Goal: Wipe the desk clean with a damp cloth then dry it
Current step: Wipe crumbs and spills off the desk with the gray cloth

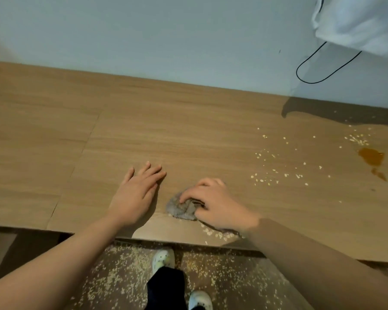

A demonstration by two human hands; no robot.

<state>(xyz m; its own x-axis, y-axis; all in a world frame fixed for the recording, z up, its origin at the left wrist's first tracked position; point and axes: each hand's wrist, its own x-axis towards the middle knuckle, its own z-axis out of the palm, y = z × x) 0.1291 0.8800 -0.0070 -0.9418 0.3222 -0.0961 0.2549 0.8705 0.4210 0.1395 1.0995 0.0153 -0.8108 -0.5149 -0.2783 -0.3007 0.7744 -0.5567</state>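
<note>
Right hand (213, 203) grips the grey cloth (180, 208); left hand (137, 193) rests flat on the counter (188, 135). Oat flakes (276, 168) and a brown spill (371, 156) remain unwiped.

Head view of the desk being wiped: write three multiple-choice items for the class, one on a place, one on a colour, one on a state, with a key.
1. Where is the brown spill from the cloth? A. Far to its right B. Under it C. To its left
2. What colour is the cloth? A. Red B. Grey C. Green
3. How is the left hand? A. Gripping the cloth B. Flat on the desk, fingers straight C. Holding a cup
Key: 1 A, the spill lies near the desk's right end; 2 B, grey folds show under the right hand, which grips it; 3 B, its palm rests on bare wood.
</note>
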